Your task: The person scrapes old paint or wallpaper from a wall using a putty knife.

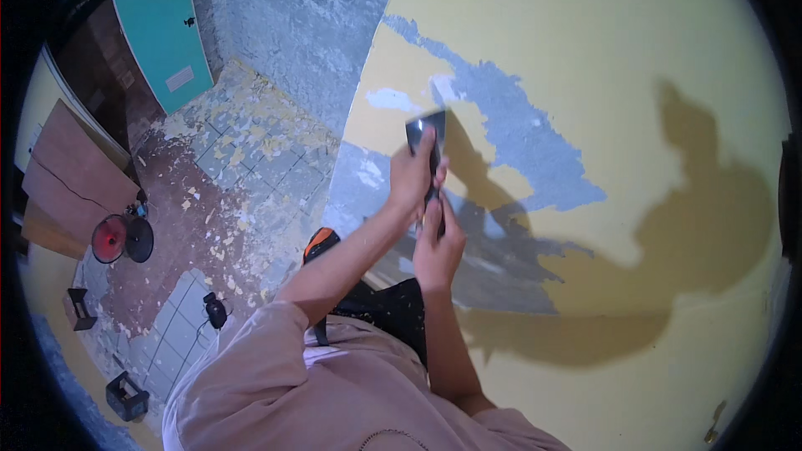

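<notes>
A metal scraper with a dark handle (427, 125) points up in front of the wall. My left hand (413, 178) grips it near the blade, with the thumb lying on the metal. Lower on the handle, my right hand (440, 238) is closed around its end. Behind the tool, yellow paint (595, 156) coats much of the wall, broken by ragged patches of bare grey plaster (514, 119). Whether the blade touches the wall cannot be told. White spots show near the blade, and my shadow falls across the paint to the right.
Paint flakes (229, 150) litter the tiled floor at left. A turquoise door (160, 25) stands at upper left, brownish boards (78, 169) lean below it, beside a round red-and-black object (109, 238). Black stools or frames (127, 396) sit at lower left. A dark shoe with orange (321, 243) shows below my arm.
</notes>
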Motion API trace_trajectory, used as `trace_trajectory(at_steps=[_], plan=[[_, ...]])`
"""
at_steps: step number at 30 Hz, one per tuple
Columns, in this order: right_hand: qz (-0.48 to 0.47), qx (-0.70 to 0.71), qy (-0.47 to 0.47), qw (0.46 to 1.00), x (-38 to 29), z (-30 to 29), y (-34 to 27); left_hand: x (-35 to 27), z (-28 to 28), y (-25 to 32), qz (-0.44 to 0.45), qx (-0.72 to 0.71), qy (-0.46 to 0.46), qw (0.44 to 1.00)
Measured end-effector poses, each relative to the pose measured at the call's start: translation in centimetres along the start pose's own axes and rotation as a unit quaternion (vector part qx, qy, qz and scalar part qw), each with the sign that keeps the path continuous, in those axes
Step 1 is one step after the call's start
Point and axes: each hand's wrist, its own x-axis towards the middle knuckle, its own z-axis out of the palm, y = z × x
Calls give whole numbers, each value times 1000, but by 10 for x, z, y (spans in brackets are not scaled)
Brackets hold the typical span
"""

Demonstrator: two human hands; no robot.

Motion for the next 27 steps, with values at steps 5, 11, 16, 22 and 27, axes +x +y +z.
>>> trace_trajectory(at_steps=[5,11,16,22,27], plan=[[-45,-11,-21,999,31,13,-40,31,0,30,53,-16,-10,998],[-26,-9,9,1000,10,14,-2,8,-5,-1,11,-25,14,1000],[-92,1,-1,996,31,26,-40,31,-1,45,43,-12,-9,999],[-69,26,12,997,29,26,-27,29,-2,31,31,-5,13,999],[-103,7,12,995,29,30,-50,27,-2,56,25,22,-16,999]])
